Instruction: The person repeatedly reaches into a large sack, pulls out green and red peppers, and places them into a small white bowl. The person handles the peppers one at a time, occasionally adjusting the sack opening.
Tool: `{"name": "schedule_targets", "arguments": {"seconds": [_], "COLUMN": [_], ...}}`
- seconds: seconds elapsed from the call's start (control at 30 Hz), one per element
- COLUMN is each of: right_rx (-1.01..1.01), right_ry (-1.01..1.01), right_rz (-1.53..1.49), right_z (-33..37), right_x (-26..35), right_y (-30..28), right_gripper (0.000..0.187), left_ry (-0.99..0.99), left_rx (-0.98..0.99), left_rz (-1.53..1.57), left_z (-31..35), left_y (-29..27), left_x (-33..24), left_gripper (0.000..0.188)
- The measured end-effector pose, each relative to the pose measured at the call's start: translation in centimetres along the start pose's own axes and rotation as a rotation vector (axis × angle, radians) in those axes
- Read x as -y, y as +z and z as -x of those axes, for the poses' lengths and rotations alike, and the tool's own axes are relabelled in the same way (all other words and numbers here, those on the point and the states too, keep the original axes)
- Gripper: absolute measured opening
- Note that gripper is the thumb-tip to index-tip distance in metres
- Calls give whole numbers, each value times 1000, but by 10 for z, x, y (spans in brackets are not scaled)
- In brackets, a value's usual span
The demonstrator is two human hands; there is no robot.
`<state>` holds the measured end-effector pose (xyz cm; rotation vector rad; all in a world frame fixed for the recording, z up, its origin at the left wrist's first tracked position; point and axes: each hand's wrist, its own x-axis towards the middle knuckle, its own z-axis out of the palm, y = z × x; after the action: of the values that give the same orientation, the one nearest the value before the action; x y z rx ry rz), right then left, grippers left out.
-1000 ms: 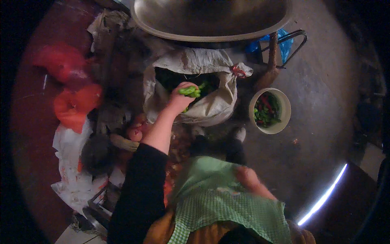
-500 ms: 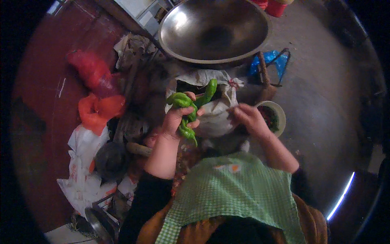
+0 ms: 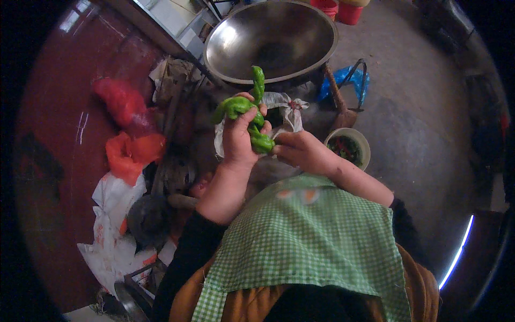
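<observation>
Several green peppers (image 3: 236, 107) are bunched in my left hand (image 3: 237, 140), its fingers wrapped round them. One of them points up and away past the fingertips. Close beside it, my right hand (image 3: 306, 152) pinches the tip of the lowest pepper (image 3: 261, 143), its thumb and fingers pressed together. Behind and below my hands stands a white sack (image 3: 296, 107) with a knotted corner, partly hidden by the hands and peppers. Right of the sack is a pale round tub (image 3: 366, 144) with green and red pieces inside.
A wide metal wok (image 3: 236, 45) fills the far middle. At right are a rusty-legged metal frame (image 3: 337, 88) and a blue plastic bag (image 3: 351, 80). Red and orange net bags (image 3: 120, 99) and white sacks (image 3: 115, 214) lie left. Red buckets (image 3: 350, 13) stand at the back.
My right hand has left the sack's side and come left to the lowest pepper's tip. The left hand keeps its peppers, slightly raised and turned. The view has shifted a little.
</observation>
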<state>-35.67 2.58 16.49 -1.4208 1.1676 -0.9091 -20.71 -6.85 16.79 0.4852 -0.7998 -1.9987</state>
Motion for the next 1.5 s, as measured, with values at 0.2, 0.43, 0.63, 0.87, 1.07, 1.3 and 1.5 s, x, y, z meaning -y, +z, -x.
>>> {"name": "schedule_targets", "arguments": {"seconds": [0.2, 0.43, 0.63, 0.87, 1.07, 1.3, 1.5], "right_rx": [-249, -44, -152, -572, -431, -211, -554], "right_ry": [-188, -476, 11, -206, 16, 86, -7], "right_rz": [639, 731, 803, 282, -717, -961, -249], "right_z": [12, 17, 25, 3, 18, 25, 33], "right_x": [-4, -20, -24, 2, -7, -16, -18], "right_y": [17, 19, 9, -4, -18, 0, 8], "right_gripper": [10, 16, 30, 34, 38, 32, 19], "left_ry": [56, -334, -151, 218, -224, -371, -241], "left_rx": [-54, 36, -144, 285, 367, 449, 134], "left_rz": [-147, 199, -657, -1290, -722, -362, -544], "left_z": [1, -3, 3, 12, 18, 25, 29], "left_y": [0, -16, -29, -22, -10, 0, -4], "left_x": [10, 8, 13, 29, -2, 10, 31], "left_gripper": [26, 26, 24, 49, 66, 44, 33]}}
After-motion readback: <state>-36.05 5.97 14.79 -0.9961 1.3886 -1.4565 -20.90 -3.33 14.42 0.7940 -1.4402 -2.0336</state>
